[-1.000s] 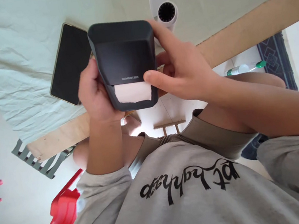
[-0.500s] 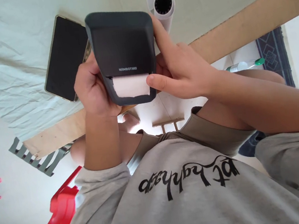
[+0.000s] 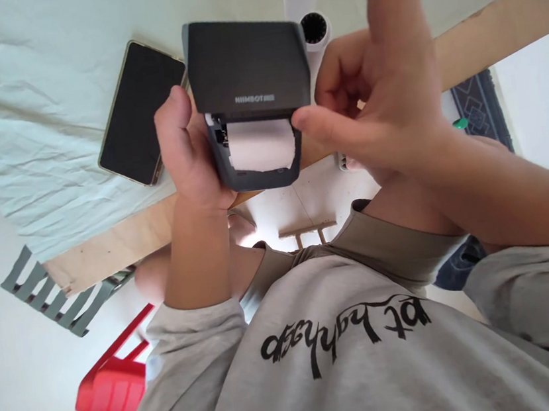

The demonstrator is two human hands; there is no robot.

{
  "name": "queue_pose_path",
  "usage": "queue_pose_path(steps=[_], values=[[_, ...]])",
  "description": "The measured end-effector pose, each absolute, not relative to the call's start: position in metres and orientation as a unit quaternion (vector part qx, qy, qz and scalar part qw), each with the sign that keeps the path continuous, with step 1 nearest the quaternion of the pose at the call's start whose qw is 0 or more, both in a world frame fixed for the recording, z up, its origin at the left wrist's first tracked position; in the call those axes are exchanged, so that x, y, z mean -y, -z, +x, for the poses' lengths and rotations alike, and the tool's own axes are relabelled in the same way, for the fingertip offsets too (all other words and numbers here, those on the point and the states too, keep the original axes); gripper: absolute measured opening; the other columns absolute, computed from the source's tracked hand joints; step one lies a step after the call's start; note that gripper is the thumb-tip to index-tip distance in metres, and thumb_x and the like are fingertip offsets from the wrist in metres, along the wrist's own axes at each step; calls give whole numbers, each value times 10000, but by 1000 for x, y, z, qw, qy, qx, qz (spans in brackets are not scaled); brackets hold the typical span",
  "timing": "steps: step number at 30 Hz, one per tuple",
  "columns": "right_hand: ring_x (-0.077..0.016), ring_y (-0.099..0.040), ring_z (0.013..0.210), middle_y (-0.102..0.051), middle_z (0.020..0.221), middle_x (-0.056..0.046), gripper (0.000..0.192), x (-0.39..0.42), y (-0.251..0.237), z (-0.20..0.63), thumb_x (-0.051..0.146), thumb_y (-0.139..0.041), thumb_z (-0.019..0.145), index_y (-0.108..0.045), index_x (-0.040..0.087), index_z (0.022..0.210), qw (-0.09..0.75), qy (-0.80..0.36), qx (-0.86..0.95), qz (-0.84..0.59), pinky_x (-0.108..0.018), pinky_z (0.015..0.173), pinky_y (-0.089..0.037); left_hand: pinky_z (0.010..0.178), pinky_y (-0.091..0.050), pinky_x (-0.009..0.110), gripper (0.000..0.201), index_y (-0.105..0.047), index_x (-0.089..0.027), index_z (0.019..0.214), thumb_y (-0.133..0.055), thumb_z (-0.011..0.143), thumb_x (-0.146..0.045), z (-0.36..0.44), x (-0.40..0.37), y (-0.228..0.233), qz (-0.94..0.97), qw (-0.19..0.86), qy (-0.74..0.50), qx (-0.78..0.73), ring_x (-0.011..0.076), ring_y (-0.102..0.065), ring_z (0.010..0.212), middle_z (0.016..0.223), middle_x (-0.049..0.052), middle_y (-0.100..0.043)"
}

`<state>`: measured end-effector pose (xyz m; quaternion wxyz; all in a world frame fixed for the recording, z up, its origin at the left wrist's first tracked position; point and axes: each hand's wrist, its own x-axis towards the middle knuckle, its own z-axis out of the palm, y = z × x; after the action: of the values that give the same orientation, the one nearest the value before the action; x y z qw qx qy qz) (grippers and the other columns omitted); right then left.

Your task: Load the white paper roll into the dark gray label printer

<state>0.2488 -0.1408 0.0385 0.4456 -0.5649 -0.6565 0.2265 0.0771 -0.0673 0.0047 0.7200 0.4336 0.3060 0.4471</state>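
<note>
Over the near edge of the table [image 3: 114, 246], a dark printer [image 3: 252, 103] is held up in the air, lettered face toward the wearer. Left hand [image 3: 195, 158] cups it from the side and below: fingers closed about the casing, mostly hidden behind it, thumb standing along the left flank. This grip seems to bear the weight, probably so that the other hand is free and the printer keeps a level, readable tilt. Lid [image 3: 250, 65] tipped up from the body; in the gap beneath it a white paper roll [image 3: 261, 145] sits in its hollow, squarely facing the body, perhaps for easy viewing. Right hand [image 3: 386, 95] wide, wrapped around nothing: forefinger stretched out past the top of the view, other fingers curled in, thumb tip at the lid's lower right corner. Contact there is likely, though touch or mere overlap cannot be told. Phone [image 3: 140, 112] lies flat on the pale cloth [image 3: 44, 120], screen up, just left of the printer, seemingly set aside within reach. Beyond the printer, to the right, a white cylinder [image 3: 315, 32] with a dark, toothed-looking mouth, partly covered; purpose unclear. Red chair [image 3: 110, 395] low at left, off the working side.
</note>
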Motion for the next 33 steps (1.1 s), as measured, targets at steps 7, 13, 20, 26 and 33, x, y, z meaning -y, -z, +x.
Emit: queue_pose_path(steps=[7, 13, 20, 26, 33], values=[[-14, -451, 474, -445, 531, 87, 249, 128, -46, 239, 419, -489, 950, -507, 176, 999, 532, -151, 558, -619, -163, 467, -386, 757, -582, 338, 359, -628, -199, 961, -579, 868, -543, 76, 67, 11, 382, 798, -407, -228, 203, -680, 852, 879, 42, -690], [-32, -632, 829, -572, 959, 26, 43, 131, -35, 245, 215, -460, 911, -422, 207, 929, 572, -96, 579, -573, -141, 496, -371, 825, -567, 370, 295, -621, -208, 999, -629, 864, -470, 76, 67, 19, 380, 783, -430, -240, 210, -692, 886, 974, 42, -734], [-216, -670, 888, -677, 1072, -25, 265, 128, -44, 240, 307, -478, 865, -669, 213, 1022, 220, -21, 727, -650, -365, 725, -496, 835, -554, 350, 250, -601, -233, 962, -633, 862, -460, 79, 70, 15, 378, 781, -431, -247, 196, -662, 923, 967, 24, -702], [-341, -658, 1021, -679, 1088, -35, 403, 109, -59, 230, 370, -521, 830, -541, 334, 1231, -30, -82, 695, -714, -466, 762, -517, 834, -547, 345, 247, -583, -253, 993, -633, 872, -463, 78, 72, 10, 402, 776, -401, -276, 191, -642, 874, 935, 16, -658], [-132, -668, 878, -633, 973, 37, 459, 117, -75, 250, 314, -651, 747, -583, 231, 1194, 167, -197, 740, -621, -397, 942, -565, 959, -541, 376, 244, -585, -268, 965, -612, 867, -490, 80, 75, 0, 392, 766, -398, -317, 241, -658, 1103, 1078, 36, -700]])
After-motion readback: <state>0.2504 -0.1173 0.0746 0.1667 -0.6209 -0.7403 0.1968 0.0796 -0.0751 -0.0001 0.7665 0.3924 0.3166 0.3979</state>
